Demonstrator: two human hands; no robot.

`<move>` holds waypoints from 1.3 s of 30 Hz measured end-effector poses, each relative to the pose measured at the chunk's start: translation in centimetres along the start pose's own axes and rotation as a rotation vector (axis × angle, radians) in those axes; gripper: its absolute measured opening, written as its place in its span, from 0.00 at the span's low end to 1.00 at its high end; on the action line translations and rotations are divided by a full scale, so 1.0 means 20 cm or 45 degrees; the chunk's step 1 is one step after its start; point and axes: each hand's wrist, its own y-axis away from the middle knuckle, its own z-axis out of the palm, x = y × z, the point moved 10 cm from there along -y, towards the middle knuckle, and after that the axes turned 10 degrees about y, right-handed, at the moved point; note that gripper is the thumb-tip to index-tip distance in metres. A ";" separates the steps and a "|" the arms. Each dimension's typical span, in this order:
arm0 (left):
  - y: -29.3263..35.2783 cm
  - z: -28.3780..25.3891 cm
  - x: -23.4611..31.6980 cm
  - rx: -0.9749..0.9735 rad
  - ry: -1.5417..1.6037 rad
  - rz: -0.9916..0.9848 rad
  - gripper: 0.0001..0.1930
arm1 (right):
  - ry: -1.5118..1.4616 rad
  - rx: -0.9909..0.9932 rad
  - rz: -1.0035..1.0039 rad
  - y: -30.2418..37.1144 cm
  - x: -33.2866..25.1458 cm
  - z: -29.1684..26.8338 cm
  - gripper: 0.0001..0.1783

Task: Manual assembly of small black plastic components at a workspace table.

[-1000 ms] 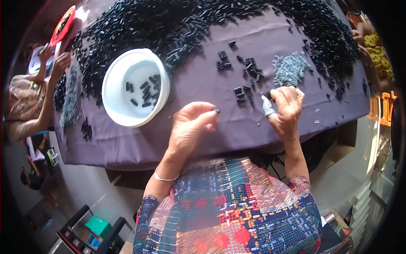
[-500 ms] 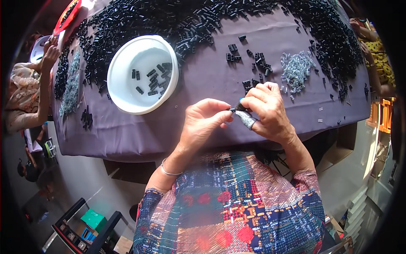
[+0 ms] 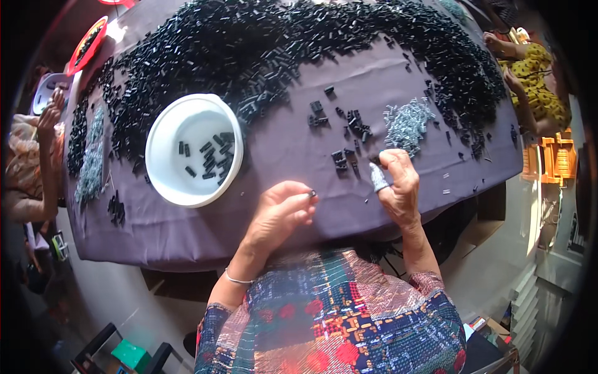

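My left hand (image 3: 278, 215) is closed in a pinch over the cloth, with a small black plastic piece (image 3: 313, 194) between thumb and forefinger. To the right, my right hand (image 3: 402, 187) has its fingers curled beside the near edge of a heap of small clear plastic pieces (image 3: 408, 124). Silvery-grey tape (image 3: 378, 178) wraps its thumb. Something dark shows at its fingertips, too small to make out. Just left of it lie several loose black pieces (image 3: 339, 160). A white bowl (image 3: 157, 177) holding several black pieces stands left of my left hand.
A large mound of black pieces (image 3: 249, 50) spreads over the far side of the purple-grey tablecloth (image 3: 162, 237). Another clear heap (image 3: 91, 159) lies at the left, near a person's arm (image 3: 47, 149). A red tray (image 3: 87, 45) stands far left. Another person's hands (image 3: 514, 81) are at the right edge.
My hands have come apart: the left keeps a black piece, while the right has moved away toward the clear heap. The whole view has shifted, placing the bowl and table edge lower.
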 end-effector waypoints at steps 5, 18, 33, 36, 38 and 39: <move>0.00 0.02 0.01 -0.068 0.048 -0.001 0.05 | 0.297 0.010 0.012 -0.04 0.03 0.01 0.15; -0.02 0.04 0.00 -0.071 -0.057 -0.001 0.05 | 0.521 -0.198 0.250 -0.15 0.13 0.20 0.11; -0.02 0.06 0.01 -0.064 -0.015 0.077 0.05 | -0.643 -0.503 0.533 -0.03 -0.02 0.23 0.11; -0.02 0.07 0.01 -0.106 -0.010 0.098 0.06 | -0.786 -0.687 0.528 0.03 -0.09 0.28 0.13; -0.02 0.06 0.00 -0.095 0.000 0.098 0.06 | -0.798 -0.797 0.523 0.04 -0.14 0.29 0.14; -0.01 0.06 0.00 -0.088 -0.034 0.123 0.06 | -0.801 -0.804 0.529 0.04 -0.15 0.29 0.14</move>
